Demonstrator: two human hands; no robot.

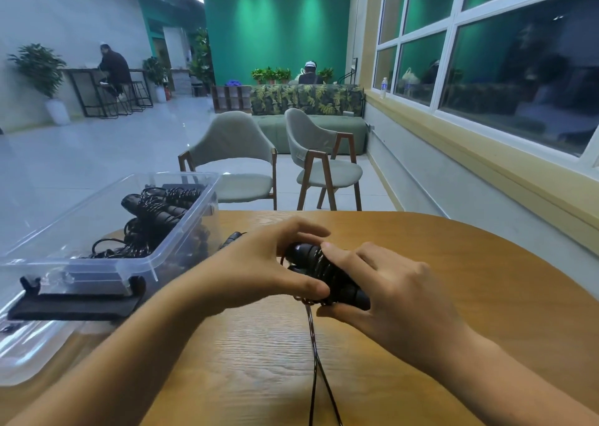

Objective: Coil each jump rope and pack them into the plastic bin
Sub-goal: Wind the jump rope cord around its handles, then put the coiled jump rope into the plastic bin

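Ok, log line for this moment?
phase: coiling; left hand: pinches cord; right hand: grips handles; plastic bin: coiled ropes inside; cord tail: loose

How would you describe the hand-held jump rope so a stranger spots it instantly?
Find the wooden table. Right of its plastic bin, the left hand and right hand grip a black jump rope. Unlike the bundles in the bin, its cord trails loose toward the viewer.

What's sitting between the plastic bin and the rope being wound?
Head view: another rope's black end lies on the table beside the plastic bin, just behind the left hand gripping the jump rope.
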